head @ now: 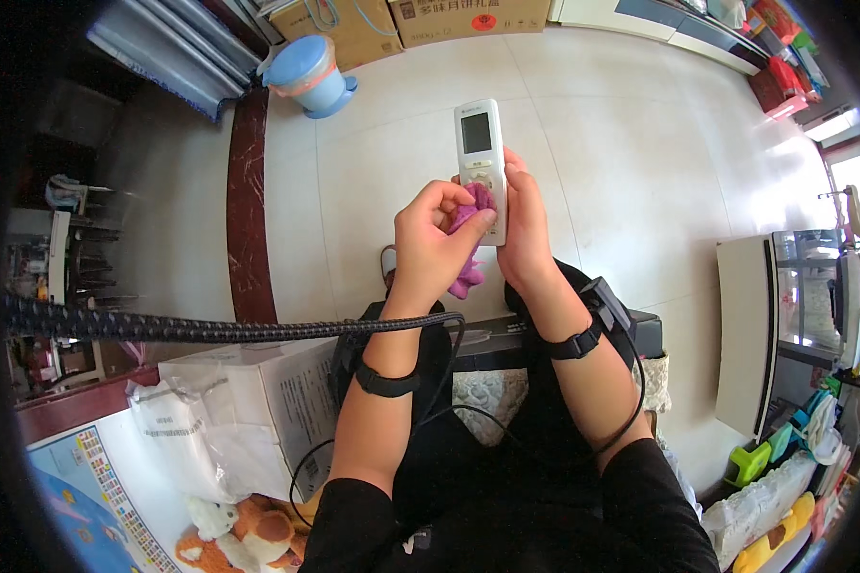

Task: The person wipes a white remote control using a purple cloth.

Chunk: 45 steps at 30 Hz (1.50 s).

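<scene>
A white remote control (500,154) with a dark screen is held out over the tiled floor, its screen end pointing away from me. My right hand (529,218) grips it along its right edge, thumb on the side. A crumpled purple cloth (466,279) is pinched between the thumb and fingers of my left hand (433,233). The cloth lies against the remote's lower buttons and hides part of them, and its loose end hangs below my left thumb. Black straps with cables are around both my forearms.
A light blue pedal bin (304,68) and cardboard boxes (466,20) stand ahead on the floor. At the lower left are a white box (297,401) and stuffed toys (261,530). A white cabinet (745,329) stands at the right. A black braided cable (208,328) crosses from the left over my left forearm.
</scene>
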Tool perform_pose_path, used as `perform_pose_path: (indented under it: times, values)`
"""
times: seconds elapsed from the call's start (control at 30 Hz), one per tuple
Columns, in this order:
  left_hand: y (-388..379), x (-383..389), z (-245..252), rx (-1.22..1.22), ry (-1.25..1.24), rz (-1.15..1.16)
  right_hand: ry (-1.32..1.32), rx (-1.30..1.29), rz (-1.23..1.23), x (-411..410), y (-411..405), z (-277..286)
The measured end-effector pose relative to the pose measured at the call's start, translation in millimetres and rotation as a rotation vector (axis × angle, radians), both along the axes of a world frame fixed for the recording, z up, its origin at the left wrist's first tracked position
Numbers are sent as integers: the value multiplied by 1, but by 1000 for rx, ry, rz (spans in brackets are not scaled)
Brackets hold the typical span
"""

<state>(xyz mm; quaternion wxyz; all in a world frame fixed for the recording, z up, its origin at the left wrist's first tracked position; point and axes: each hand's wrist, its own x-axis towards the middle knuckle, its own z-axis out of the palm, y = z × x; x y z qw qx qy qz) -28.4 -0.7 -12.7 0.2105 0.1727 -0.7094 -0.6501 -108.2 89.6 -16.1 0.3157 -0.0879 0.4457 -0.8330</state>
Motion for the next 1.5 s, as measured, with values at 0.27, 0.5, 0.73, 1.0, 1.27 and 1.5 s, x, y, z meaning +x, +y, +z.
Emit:
perform_pose_path:
  times: [0.27, 0.5, 0.73, 1.0, 1.27, 1.5]
  values:
    - [-2, -1, 1, -12, -88, 41, -11, 24, 20, -3, 1, -7]
    - [-11, -1, -5, 8, -73, -21, -59, -4, 23, 0, 0, -7]
    - [-14, 1, 1, 79, -123, -28, -46, -3, 0, 0, 2, -9]
    - [-14, 2, -6, -47, -120, -35, -46, -44, 47, 0, 4, -11]
    - [-5, 0, -4, -28, -52, -38, -69, -11, 13, 2, 3, -5]
    - [0, -3, -9, -138, 14, -34, -83, 33, -15, 6, 1, -1]
